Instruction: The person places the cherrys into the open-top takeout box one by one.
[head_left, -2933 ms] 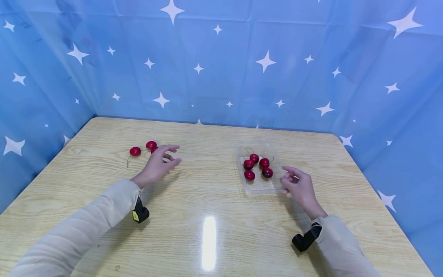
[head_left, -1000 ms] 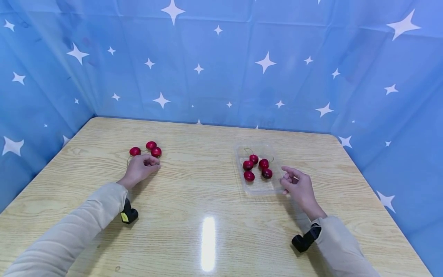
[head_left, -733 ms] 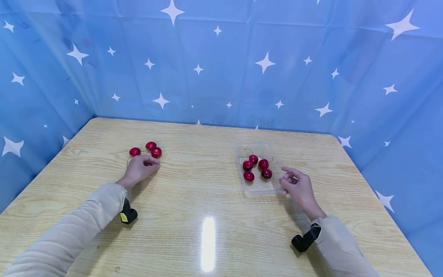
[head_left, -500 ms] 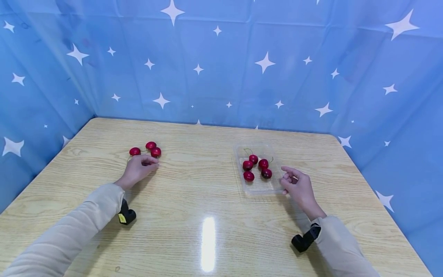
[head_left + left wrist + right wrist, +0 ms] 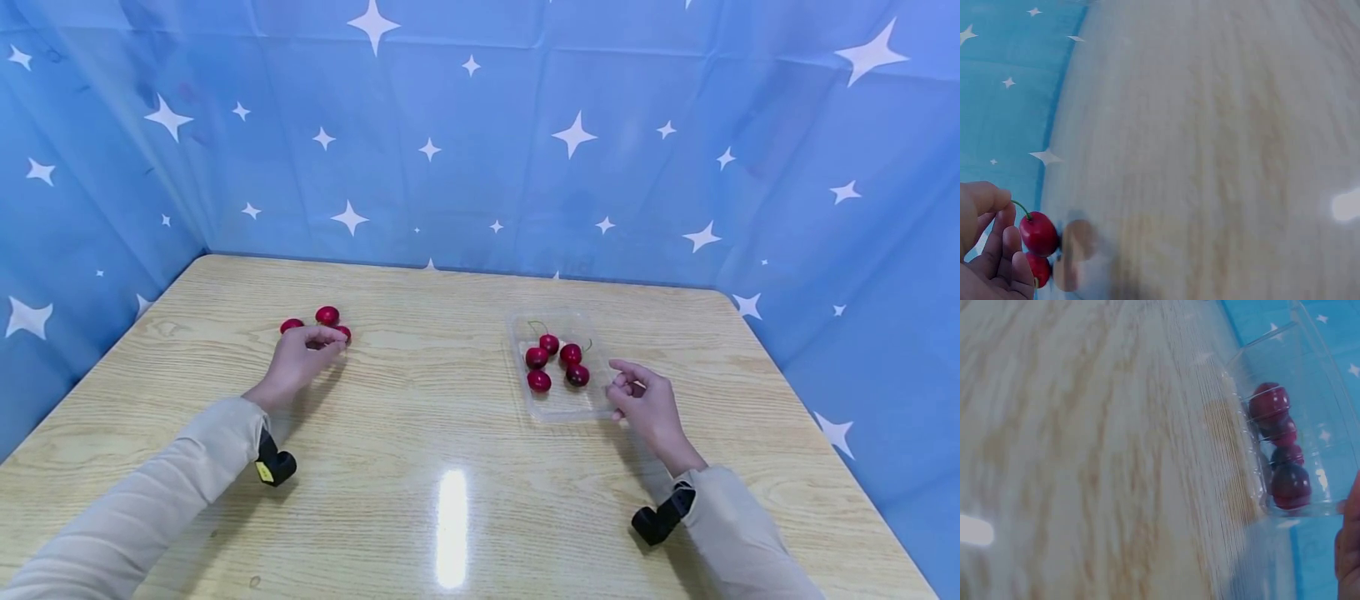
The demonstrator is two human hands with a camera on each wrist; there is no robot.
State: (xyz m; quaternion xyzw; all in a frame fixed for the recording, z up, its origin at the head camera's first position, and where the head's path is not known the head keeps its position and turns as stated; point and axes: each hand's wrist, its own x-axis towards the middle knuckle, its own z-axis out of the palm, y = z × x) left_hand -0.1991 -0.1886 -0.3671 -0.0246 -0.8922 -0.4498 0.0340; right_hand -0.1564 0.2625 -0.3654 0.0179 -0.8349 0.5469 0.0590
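Note:
My left hand is at the back left of the table, its thumb and forefinger pinching the green stem of a red cherry. In the head view the fingers partly cover that fruit. Two more cherries lie beside it: one cherry just behind, another cherry partly hidden by the knuckles. To the right, a clear plastic container holds several dark red cherries, some with stems showing. With thumb and fingers, my right hand grips the container's right edge near its front corner.
The wooden table carries a bright light reflection in front. A blue curtain with white stars stands along its back and sides. Each wrist wears a small black camera.
My left hand has moved left to the loose cherries, then slightly back, now pinching a stem; that cherry shifted a little. The right hand and container stay nearly in place.

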